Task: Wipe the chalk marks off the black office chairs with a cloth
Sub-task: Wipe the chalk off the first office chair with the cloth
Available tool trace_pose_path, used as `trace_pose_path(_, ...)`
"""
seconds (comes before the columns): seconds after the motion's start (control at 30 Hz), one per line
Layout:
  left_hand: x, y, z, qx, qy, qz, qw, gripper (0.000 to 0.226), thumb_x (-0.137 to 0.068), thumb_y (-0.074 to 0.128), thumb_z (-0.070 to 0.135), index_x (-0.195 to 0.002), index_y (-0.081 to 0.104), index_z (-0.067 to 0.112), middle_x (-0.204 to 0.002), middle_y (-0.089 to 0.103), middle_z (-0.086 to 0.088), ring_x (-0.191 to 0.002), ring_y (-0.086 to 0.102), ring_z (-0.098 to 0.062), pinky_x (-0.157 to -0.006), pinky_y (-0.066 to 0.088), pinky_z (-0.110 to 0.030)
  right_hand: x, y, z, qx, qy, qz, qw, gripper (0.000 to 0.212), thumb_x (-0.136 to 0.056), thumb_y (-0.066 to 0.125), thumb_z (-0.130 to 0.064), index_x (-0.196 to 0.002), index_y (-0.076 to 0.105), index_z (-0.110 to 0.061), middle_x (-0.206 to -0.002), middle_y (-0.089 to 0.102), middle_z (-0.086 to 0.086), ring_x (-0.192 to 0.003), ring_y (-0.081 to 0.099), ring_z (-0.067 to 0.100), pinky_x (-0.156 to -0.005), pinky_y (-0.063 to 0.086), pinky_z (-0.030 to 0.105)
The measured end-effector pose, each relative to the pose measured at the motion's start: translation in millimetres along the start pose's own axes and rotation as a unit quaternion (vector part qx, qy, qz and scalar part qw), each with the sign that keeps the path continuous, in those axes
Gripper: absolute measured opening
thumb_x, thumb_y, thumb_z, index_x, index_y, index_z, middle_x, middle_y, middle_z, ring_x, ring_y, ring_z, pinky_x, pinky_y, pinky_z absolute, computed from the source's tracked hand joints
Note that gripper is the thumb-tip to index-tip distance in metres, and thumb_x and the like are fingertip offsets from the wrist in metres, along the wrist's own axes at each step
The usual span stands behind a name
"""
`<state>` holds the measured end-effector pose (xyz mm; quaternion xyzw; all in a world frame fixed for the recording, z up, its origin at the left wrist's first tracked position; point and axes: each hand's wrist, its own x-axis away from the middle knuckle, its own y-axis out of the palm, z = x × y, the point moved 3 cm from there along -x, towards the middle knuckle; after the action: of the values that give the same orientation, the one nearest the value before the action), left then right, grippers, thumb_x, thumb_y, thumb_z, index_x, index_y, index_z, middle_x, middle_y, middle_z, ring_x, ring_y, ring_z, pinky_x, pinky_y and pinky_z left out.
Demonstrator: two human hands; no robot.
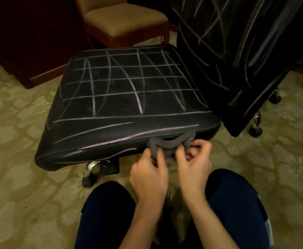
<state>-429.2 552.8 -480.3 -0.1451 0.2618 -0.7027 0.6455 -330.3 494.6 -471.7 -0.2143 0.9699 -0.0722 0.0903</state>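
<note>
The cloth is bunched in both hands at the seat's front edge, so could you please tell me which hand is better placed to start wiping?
Probably the right hand: it pinches the cloth nearest the seat edge's chalk marks. The left hand sits lower.

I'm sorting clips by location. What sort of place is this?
Probably a hotel or meeting room: patterned carpet, a padded wooden chair and a black office chair on casters.

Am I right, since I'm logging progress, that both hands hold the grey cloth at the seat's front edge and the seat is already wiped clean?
Not quite. The head view shows the seat covered in chalk lines. The left hand and right hand do hold the grey cloth at its front edge.
</note>
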Motion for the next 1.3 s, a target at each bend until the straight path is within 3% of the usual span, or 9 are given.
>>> trace_pose_path(0.13, 0, 8, 3, 0.047, 0.014, -0.016, 0.999, 0.039, -0.094, 0.043, 0.054, -0.082, 0.065, 0.025, -0.061, 0.066, 0.010, -0.060, 0.066, -0.004, -0.062, 0.058, -0.040, -6, 0, -2, 0.006, -0.001, 0.023, 1.000, 0.028, -0.092, 0.065, -0.011, -0.098, 0.046, -0.030, -0.072, 0.061, -0.003, -0.065, 0.064, 0.004, -0.058, 0.055, 0.030)
trace_pose_path(0.33, -13, -52, -35, 0.045, 0.015, 0.053, 0.997, 0.031, -0.100, 0.053, 0.039, -0.074, 0.063, 0.024, -0.059, 0.065, 0.010, -0.056, 0.062, -0.003, -0.056, 0.053, -0.038, 36, 50, -13, -0.055, 0.003, -0.075, 0.996, 0.019, -0.092, 0.065, -0.010, -0.102, 0.053, -0.020, -0.080, 0.067, -0.012, -0.064, 0.065, 0.005, -0.054, 0.049, 0.019)
trace_pose_path(0.43, -13, -42, -27, 0.079, -0.004, 0.066, 0.995, 0.028, -0.100, 0.053, 0.032, -0.075, 0.063, 0.021, -0.057, 0.063, 0.007, -0.052, 0.061, -0.008, -0.052, 0.051, -0.037, 27, 45, -11, -0.018, -0.004, -0.102, 0.995, 0.019, -0.090, 0.067, -0.016, -0.100, 0.054, -0.026, -0.076, 0.069, -0.009, -0.063, 0.067, 0.007, -0.054, 0.051, 0.022)
trace_pose_path(0.57, -8, -20, -14, 0.093, 0.005, 0.027, 0.995, 0.025, -0.099, 0.054, 0.033, -0.079, 0.063, 0.022, -0.059, 0.064, 0.007, -0.053, 0.062, -0.005, -0.053, 0.054, -0.037, 10, 23, -12, 0.009, -0.019, -0.064, 0.998, 0.023, -0.090, 0.067, -0.016, -0.094, 0.052, -0.032, -0.081, 0.069, -0.010, -0.063, 0.065, 0.007, -0.054, 0.054, 0.025)
trace_pose_path(0.73, -8, -10, -8, 0.088, 0.001, -0.028, 0.996, 0.042, -0.093, 0.043, 0.059, -0.089, 0.068, 0.026, -0.069, 0.070, 0.009, -0.067, 0.069, -0.007, -0.067, 0.059, -0.040, 4, 18, -16, -0.012, 0.007, 0.013, 1.000, 0.027, -0.093, 0.064, -0.016, -0.092, 0.049, -0.039, -0.076, 0.068, -0.013, -0.066, 0.065, 0.005, -0.059, 0.055, 0.026)
trace_pose_path(1.0, -1, -68, -33, 0.083, 0.024, 0.079, 0.993, 0.028, -0.097, 0.055, 0.037, -0.077, 0.066, 0.022, -0.062, 0.067, 0.011, -0.058, 0.065, -0.002, -0.057, 0.054, -0.033, 45, 55, -26, -0.063, 0.015, -0.078, 0.995, 0.014, -0.093, 0.064, -0.017, -0.099, 0.055, -0.025, -0.077, 0.069, 0.003, -0.064, 0.066, 0.011, -0.057, 0.057, 0.031)
trace_pose_path(1.13, -1, -30, -9, 0.088, -0.002, 0.023, 0.996, 0.032, -0.099, 0.051, 0.046, -0.081, 0.066, 0.025, -0.063, 0.066, 0.007, -0.059, 0.065, -0.008, -0.061, 0.056, -0.042, 17, 30, -20, -0.023, 0.004, -0.025, 0.999, 0.019, -0.095, 0.063, -0.017, -0.096, 0.050, -0.032, -0.079, 0.067, -0.001, -0.068, 0.066, 0.007, -0.060, 0.055, 0.029)
trace_pose_path(1.23, -3, -8, 7, 0.068, -0.012, -0.008, 0.998, 0.038, -0.097, 0.047, 0.052, -0.080, 0.066, 0.025, -0.063, 0.065, 0.005, -0.064, 0.064, -0.016, -0.067, 0.055, -0.044, -2, 16, -19, 0.000, -0.006, 0.010, 1.000, 0.016, -0.095, 0.061, -0.016, -0.099, 0.049, -0.026, -0.078, 0.065, -0.001, -0.066, 0.064, 0.007, -0.061, 0.055, 0.032)
trace_pose_path(1.3, -4, -9, 6, 0.069, -0.011, -0.011, 0.997, 0.037, -0.096, 0.046, 0.053, -0.080, 0.067, 0.026, -0.065, 0.067, 0.008, -0.067, 0.066, -0.014, -0.070, 0.055, -0.043, -1, 17, -20, -0.007, 0.002, 0.014, 1.000, 0.017, -0.095, 0.060, -0.015, -0.099, 0.049, -0.026, -0.076, 0.063, -0.001, -0.064, 0.062, 0.004, -0.058, 0.052, 0.027)
